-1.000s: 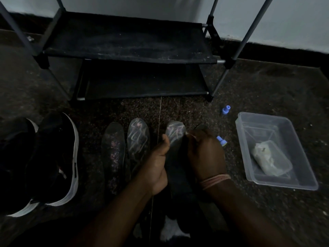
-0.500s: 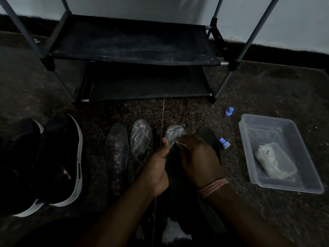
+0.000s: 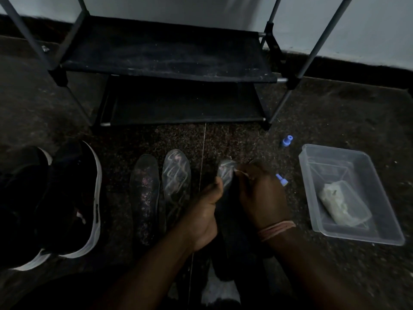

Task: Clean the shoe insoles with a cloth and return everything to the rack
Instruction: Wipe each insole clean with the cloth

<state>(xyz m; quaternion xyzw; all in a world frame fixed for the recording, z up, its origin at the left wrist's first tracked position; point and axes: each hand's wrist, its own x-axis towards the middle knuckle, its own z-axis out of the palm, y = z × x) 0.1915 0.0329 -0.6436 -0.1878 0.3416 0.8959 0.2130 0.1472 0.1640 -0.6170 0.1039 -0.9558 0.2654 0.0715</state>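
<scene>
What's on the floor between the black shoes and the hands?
In the head view, two insoles lie side by side on the floor, between the black shoes and the left hand.

Very dim, grainy view; edges bowed, perhaps slightly blurred.

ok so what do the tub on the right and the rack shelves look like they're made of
The clear rectangular tub looks like thin translucent plastic with a slight sheen: the floor shows through its walls. The black rack shelves look like matte fabric stretched between rods, dusty and pale-streaked. The grey rack poles seem to be metal tubing, though the dim light leaves that uncertain.
</scene>
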